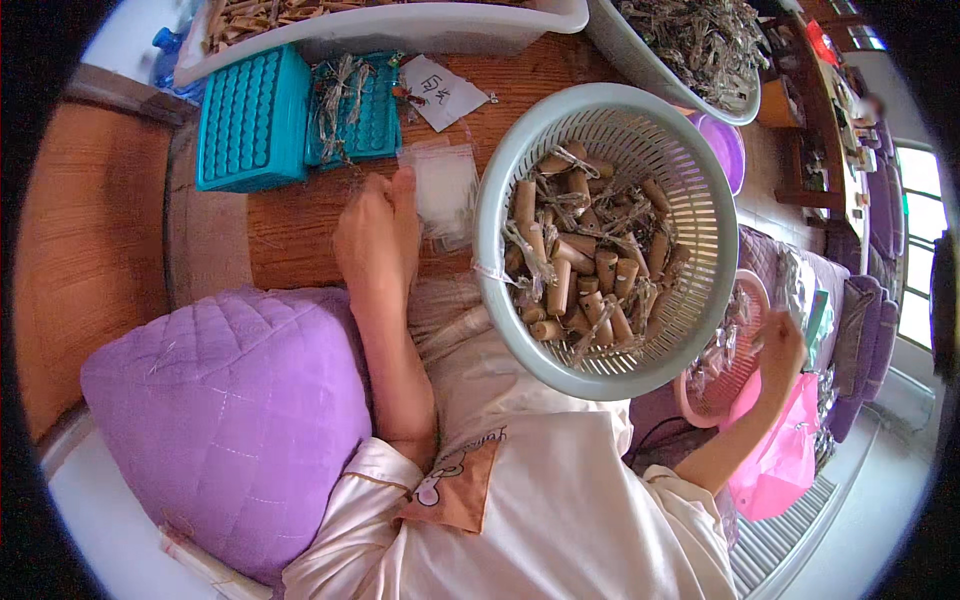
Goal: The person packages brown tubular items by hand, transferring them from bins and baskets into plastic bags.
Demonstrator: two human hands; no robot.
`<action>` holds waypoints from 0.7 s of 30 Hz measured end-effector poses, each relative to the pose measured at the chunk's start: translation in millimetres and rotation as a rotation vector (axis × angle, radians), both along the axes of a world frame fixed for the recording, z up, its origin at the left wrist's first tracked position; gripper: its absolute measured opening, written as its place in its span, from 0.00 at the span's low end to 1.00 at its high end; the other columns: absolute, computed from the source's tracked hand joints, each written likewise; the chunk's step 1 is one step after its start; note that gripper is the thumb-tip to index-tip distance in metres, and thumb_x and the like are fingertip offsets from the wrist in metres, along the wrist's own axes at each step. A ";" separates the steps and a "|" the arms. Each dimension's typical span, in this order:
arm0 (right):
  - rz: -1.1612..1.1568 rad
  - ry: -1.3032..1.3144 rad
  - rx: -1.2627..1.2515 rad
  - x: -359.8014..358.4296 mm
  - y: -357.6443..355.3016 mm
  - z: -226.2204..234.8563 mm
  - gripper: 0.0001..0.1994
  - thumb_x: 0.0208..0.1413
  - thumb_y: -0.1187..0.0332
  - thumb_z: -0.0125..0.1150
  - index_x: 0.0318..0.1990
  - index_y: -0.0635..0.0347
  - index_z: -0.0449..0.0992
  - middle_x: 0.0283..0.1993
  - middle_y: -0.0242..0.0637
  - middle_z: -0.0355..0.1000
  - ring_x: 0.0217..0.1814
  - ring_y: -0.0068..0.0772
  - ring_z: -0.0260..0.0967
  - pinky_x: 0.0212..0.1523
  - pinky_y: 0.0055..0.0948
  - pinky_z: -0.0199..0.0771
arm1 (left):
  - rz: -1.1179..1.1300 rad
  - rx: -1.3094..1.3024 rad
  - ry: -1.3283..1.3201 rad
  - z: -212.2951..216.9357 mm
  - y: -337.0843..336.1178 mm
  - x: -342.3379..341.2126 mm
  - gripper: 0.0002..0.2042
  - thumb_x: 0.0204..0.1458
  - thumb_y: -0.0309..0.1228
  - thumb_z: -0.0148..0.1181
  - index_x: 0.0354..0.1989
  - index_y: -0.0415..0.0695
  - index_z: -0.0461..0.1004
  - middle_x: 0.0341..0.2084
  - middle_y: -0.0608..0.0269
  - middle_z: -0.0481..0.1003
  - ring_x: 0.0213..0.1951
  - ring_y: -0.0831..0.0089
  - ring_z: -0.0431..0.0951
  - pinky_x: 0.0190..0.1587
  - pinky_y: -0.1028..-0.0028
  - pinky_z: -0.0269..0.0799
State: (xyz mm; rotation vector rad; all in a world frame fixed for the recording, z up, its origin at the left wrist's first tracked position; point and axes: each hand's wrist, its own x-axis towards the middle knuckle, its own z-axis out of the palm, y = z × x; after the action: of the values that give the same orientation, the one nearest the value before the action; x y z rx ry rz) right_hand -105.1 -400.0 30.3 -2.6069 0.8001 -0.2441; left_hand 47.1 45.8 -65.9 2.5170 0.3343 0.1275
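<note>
My left hand (pixel 378 228) is closed in a fist over the wooden table's front edge, thumb on top. Whatever it may hold is hidden. Beside it lies a stack of clear plastic bags (pixel 445 192). Just beyond are teal trays (pixel 252 120), one bearing a bundle of pale cords (pixel 343 95). My right hand (pixel 780 345) is out to the right, fingers curled, by a pink basket (pixel 697 395) of clear-wrapped pieces. I cannot make out what is in its fingers. Between my arms stands a grey-green basket (pixel 513 345) of short wooden cylinders (pixel 585 255) with cords.
A white tub (pixel 430 35) of wooden pieces stands at the back, and a grey bin (pixel 640 70) of corded items at the back right. A marked paper slip (pixel 445 90) lies on the table (pixel 300 225). A purple cushion (pixel 230 420) is at my left, a pink bag (pixel 775 450) at right.
</note>
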 end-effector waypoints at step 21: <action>0.688 0.317 -0.212 155.0 137.3 -47.1 0.11 0.44 0.76 0.48 0.38 0.67 0.65 0.33 0.56 0.66 0.39 0.57 0.63 0.40 0.45 0.61 | -0.005 -0.062 -0.053 -19.7 2.4 -3.8 0.08 0.44 0.33 0.53 0.28 0.41 0.69 0.22 0.52 0.72 0.28 0.53 0.72 0.30 0.62 0.65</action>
State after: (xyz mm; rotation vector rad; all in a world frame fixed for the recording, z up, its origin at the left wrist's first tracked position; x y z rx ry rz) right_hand 49.9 -262.7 -16.8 -2.9777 -0.0786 0.3035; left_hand 43.3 48.3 -85.5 2.4487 0.3064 0.1784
